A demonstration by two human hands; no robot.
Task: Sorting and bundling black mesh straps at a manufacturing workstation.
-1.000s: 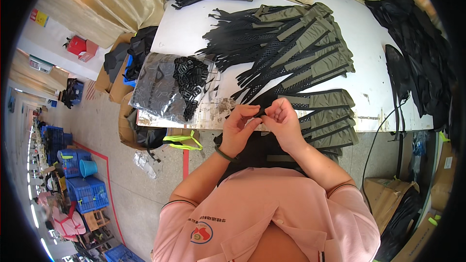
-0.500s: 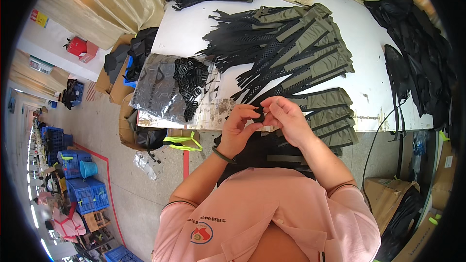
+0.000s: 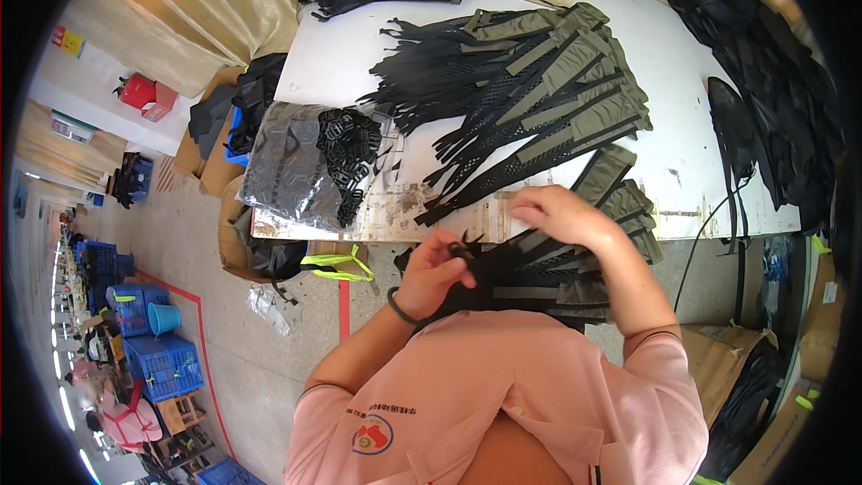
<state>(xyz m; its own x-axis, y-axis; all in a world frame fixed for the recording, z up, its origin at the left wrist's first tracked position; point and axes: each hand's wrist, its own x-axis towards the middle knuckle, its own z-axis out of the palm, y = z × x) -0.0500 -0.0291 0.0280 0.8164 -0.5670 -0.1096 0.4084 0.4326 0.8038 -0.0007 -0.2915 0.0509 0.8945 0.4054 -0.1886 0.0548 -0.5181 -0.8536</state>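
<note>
The head view showed the left hand point(image 3: 431, 271) pinching a black strap end point(image 3: 461, 251) just below frame centre; the right hand point(image 3: 564, 215) curled beside olive-trimmed mesh panels point(image 3: 567, 264), its grip unclear.

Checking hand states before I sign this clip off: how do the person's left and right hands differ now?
The left hand grips a small black piece; the right hand has its fingers curled, with nothing visible in them. The left hand sits lower in the view, nearer the chest; the right hand is higher up. The left wrist wears a dark band; the right shows none. Both are bare, without gloves.
</note>
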